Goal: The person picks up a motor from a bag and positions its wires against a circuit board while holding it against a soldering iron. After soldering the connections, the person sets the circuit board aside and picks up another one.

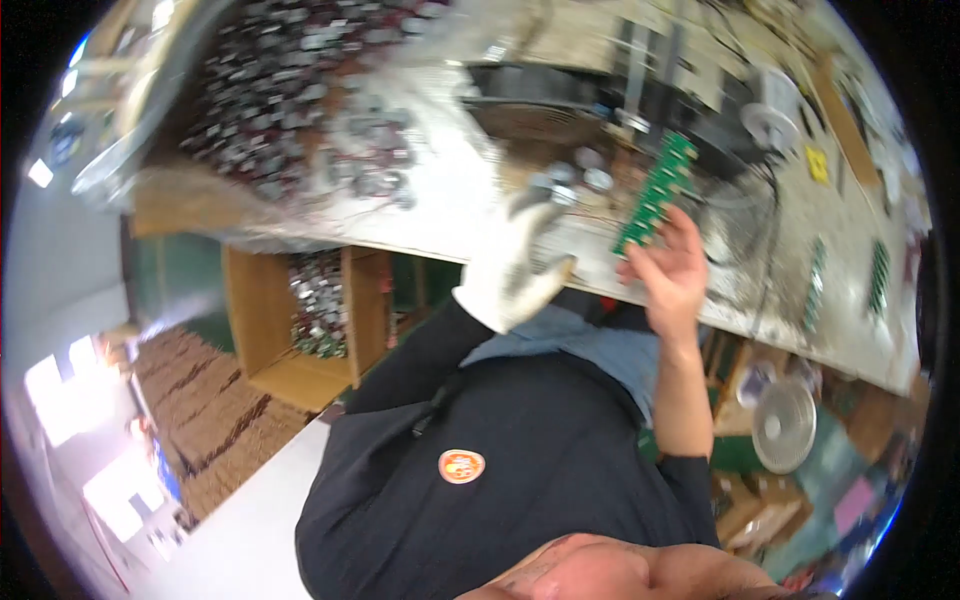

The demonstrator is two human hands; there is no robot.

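My right hand (pixel 675 265) is bare and pinches the near end of a long green circuit board (pixel 656 195), which is tilted up over the front of the workbench (pixel 440 215). My left hand (pixel 510 265) wears a white glove with greyish fingertips. Its thumb and fingers are spread at the bench edge, with nothing between them. Just beyond the glove lie several small round silver parts (pixel 562 193). Behind the board stands a dark metal fixture (pixel 632 120), partly hidden by it.
A plastic-lined box (pixel 165 205) of small silver parts fills the bench's left. Two more green boards (pixel 815 285) (pixel 879 278) lie at the right, near a yellow item (pixel 817 164) and a white spool (pixel 768 118). Below are a carton (pixel 362 300) and a round fan (pixel 784 425).
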